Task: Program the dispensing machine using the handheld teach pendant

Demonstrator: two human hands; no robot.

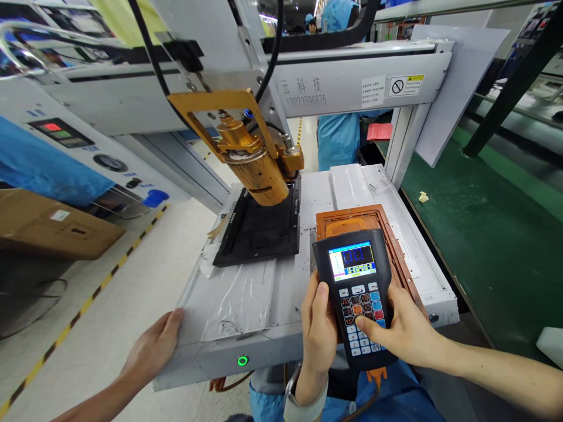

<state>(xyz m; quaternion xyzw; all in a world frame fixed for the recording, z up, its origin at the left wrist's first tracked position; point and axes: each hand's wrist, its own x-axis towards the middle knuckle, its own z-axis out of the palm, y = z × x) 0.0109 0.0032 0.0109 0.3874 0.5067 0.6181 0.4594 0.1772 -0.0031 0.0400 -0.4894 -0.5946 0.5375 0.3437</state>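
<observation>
A black handheld controller (358, 293) with a lit colour screen and a keypad is held over the front of a benchtop machine. My right hand (407, 334) grips its right side, thumb on the keypad. Another person's hand (317, 328), with a blue sleeve and a wrist watch, rises from below and holds the controller's left side. My left hand (152, 351) rests with fingers stretched out against the front left corner of the machine's white table (285, 281). A gold dispensing head (255, 164) hangs over a black fixture tray (259, 234).
An orange-brown fixture frame (387, 225) lies behind the controller. A green button (242, 360) glows on the machine's front edge. A cardboard box (48, 225) and a yellow-black floor stripe (88, 305) are on the left. A green mat (484, 234) covers the bench on the right. A person in blue (341, 138) stands behind the machine.
</observation>
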